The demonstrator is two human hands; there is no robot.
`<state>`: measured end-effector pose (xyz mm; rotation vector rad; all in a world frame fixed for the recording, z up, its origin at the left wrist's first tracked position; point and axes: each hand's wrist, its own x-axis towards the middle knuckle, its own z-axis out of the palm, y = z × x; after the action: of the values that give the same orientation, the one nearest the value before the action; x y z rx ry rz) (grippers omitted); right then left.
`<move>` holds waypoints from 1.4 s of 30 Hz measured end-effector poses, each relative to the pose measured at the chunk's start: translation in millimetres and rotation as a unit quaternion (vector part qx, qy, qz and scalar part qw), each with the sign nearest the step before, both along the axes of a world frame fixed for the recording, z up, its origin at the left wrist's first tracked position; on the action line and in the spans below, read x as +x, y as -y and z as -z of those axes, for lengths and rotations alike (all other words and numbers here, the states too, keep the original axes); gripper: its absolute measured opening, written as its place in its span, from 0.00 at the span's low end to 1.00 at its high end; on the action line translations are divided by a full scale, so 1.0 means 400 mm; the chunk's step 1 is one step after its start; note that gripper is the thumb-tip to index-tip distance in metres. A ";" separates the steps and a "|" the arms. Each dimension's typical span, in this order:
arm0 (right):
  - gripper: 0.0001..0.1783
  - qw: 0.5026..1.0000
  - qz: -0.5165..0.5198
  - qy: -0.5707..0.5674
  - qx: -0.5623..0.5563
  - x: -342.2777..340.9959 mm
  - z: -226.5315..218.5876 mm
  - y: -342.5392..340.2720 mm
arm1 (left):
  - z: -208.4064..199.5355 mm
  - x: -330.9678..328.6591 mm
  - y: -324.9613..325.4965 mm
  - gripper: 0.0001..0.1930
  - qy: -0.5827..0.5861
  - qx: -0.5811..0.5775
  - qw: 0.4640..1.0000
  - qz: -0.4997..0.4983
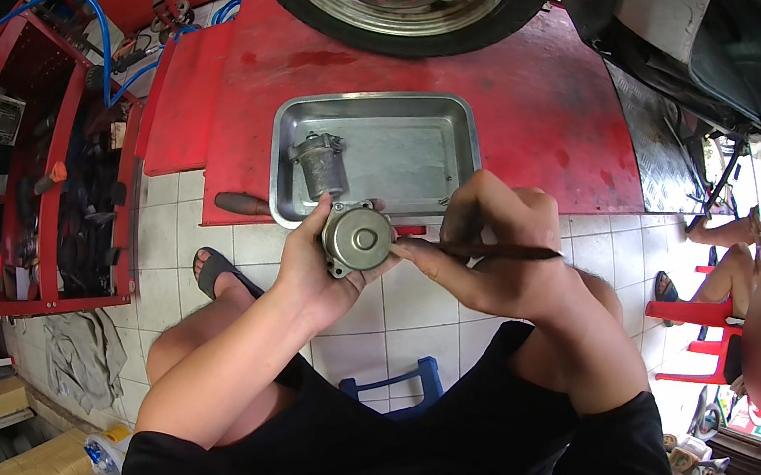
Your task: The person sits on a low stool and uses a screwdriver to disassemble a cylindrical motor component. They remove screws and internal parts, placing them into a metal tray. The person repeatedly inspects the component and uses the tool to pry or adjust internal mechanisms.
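Note:
My left hand [309, 271] is wrapped round a silvery round motor housing [360, 238] with bolt ears, its capped end facing up. In my right hand [515, 245] is a slim, dark brown-handled tool [504, 251], lying nearly level. Its working end is by the housing's right edge, and my fingers hide whether it touches. Just beyond sits a metal tray [379, 96], in which a grimy cylindrical motor [324, 166] rests on the left side. A dark tool handle [242, 203] lies left of the tray's near corner.
The tray stands on a red platform [575, 159] under a motorcycle wheel [383, 42]. At left is a red tool rack [59, 174] with a blue hose [110, 51]. A blue stool [423, 376] is below me. Another person sits at right beside a red stool [699, 316].

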<state>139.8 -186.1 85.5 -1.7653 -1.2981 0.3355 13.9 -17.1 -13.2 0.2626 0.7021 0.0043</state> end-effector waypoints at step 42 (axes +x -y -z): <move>0.15 0.991 -0.020 0.025 0.133 -0.033 0.064 -0.030 | -0.004 -0.008 -0.005 0.29 0.010 0.048 0.999 -0.022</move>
<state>126.6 -174.0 59.7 -1.5329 -1.3479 0.1335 10.6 -15.2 -11.7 0.3399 0.6878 0.0822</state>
